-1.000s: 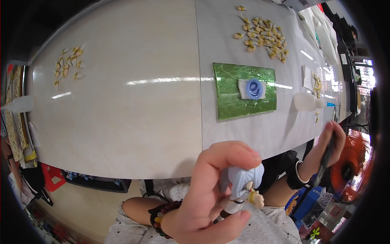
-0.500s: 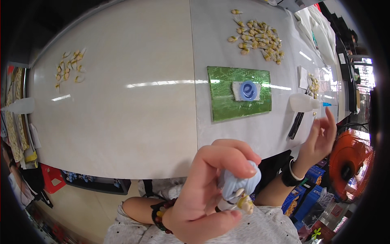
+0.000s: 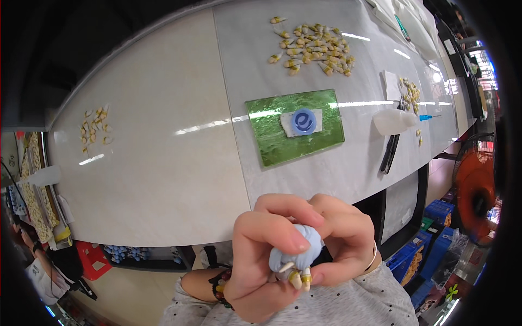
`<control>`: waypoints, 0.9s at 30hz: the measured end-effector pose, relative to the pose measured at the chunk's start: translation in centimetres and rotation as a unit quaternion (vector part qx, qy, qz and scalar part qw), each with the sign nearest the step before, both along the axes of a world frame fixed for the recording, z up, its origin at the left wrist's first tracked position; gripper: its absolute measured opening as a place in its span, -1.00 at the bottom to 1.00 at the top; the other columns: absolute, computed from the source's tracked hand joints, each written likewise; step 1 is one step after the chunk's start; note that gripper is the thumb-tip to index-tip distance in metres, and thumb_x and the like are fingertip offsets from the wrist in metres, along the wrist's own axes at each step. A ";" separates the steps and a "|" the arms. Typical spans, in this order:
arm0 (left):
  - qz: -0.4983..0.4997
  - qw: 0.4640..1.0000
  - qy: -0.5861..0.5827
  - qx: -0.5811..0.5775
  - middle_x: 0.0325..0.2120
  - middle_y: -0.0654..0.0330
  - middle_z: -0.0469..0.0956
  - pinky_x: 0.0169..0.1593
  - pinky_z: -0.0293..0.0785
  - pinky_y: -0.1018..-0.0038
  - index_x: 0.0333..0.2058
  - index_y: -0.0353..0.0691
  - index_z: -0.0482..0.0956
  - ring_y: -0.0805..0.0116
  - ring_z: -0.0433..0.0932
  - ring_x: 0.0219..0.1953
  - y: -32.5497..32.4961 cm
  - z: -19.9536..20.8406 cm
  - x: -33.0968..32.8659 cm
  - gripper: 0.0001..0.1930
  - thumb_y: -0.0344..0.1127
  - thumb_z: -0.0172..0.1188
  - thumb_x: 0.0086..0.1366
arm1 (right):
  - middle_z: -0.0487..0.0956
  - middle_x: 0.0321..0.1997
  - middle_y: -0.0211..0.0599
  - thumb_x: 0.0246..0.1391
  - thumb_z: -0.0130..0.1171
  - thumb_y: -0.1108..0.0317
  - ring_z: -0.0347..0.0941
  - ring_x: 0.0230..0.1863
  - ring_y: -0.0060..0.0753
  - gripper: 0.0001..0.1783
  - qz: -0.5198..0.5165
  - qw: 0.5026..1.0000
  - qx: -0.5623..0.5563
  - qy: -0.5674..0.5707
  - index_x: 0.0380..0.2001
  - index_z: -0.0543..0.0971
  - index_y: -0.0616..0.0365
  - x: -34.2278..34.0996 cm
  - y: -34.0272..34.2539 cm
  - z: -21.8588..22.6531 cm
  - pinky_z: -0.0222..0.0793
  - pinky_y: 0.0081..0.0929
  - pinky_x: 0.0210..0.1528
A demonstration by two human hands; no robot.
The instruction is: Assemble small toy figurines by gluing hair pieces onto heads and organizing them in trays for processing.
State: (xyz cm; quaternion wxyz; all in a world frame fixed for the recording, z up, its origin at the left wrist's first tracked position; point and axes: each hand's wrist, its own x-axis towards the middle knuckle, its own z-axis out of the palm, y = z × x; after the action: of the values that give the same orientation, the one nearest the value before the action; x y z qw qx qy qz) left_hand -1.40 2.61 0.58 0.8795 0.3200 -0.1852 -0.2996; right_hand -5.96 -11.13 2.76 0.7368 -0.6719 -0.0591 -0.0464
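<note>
In front of my body my left hand (image 3: 261, 261) is closed round a small figurine (image 3: 298, 251) with a rounded, pale-blue, hair-like top. Small pieces with white sleeves, yellow bands and skin-toned ends (image 3: 300, 279), like tiny arms, stick out at its lower side. My right hand (image 3: 345, 236) is curled against the figurine from the right, its thumb tip beside the rightmost arm piece. Fingers of both hands hide much of the figurine.
Beyond my hands a green glass slab (image 3: 255, 133) carries a blue round cap (image 3: 303, 121). To its right lie a white needle-tipped squeeze bottle (image 3: 392, 121) and a black tool (image 3: 389, 155). Arm pieces are heaped behind (image 3: 321, 49) and at far left (image 3: 95, 127). An orange fan (image 3: 474, 187) stands right.
My right hand has come in from beside the squeeze bottle's tip and closed against the figurine. My left hand still holds it, slightly further left and turned. The view has shifted.
</note>
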 end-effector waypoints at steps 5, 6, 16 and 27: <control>0.060 0.997 0.003 0.048 -0.09 -0.06 0.08 -0.22 0.39 0.52 -0.14 -0.18 0.13 0.31 0.33 -0.23 -1.1 0.9 -0.7 -0.37 -0.36 0.27 -0.22 | 0.40 -0.33 -0.27 -0.21 0.24 0.45 0.33 -0.43 -0.52 -0.69 0.004 0.995 0.078 0.069 -0.33 0.44 0.30 -0.9 -0.3 -0.6 0.23 -0.65 -0.46; 0.067 0.997 -0.030 0.031 -0.09 -0.08 0.07 -0.12 0.31 0.49 -0.12 -0.18 0.10 0.25 0.31 -0.19 -1.1 1.1 -0.8 -0.31 -0.32 0.30 -0.25 | 0.41 -0.29 -0.21 -0.22 0.26 0.46 0.33 -0.42 -0.47 -0.67 0.011 0.992 0.090 0.093 -0.32 0.45 0.33 -1.1 -0.4 -0.1 0.24 -0.61 -0.41; 0.067 0.912 -0.265 0.306 -0.04 0.02 0.19 0.03 0.08 0.35 -0.03 -0.36 0.14 0.18 0.20 -0.03 -1.0 0.9 0.3 -0.32 -0.26 0.22 -0.13 | 0.46 -0.46 -0.44 -0.10 0.12 0.46 0.35 -0.38 -0.70 -0.82 -0.646 0.752 -0.107 0.075 -0.38 0.43 0.28 -17.8 -13.9 0.2 0.24 -0.76 -0.34; -0.014 0.861 -0.354 0.365 -0.10 0.07 0.24 0.05 0.11 0.35 -0.03 -0.35 0.12 0.22 0.24 -0.07 -0.6 0.9 -0.8 -0.39 -0.40 0.18 -0.08 | 0.54 -0.46 -0.12 -0.22 0.20 0.24 0.47 -0.39 -0.20 -0.73 -0.522 0.707 -0.417 0.230 -0.47 0.56 0.22 -18.1 -28.5 -14.7 0.37 -0.40 -0.32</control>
State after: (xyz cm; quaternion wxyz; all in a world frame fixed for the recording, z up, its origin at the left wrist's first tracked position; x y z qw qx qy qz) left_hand -2.24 2.04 1.52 0.5708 0.7002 -0.3654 -0.2246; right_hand -24.05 -39.58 -11.93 0.2302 -0.8242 0.4594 -0.2381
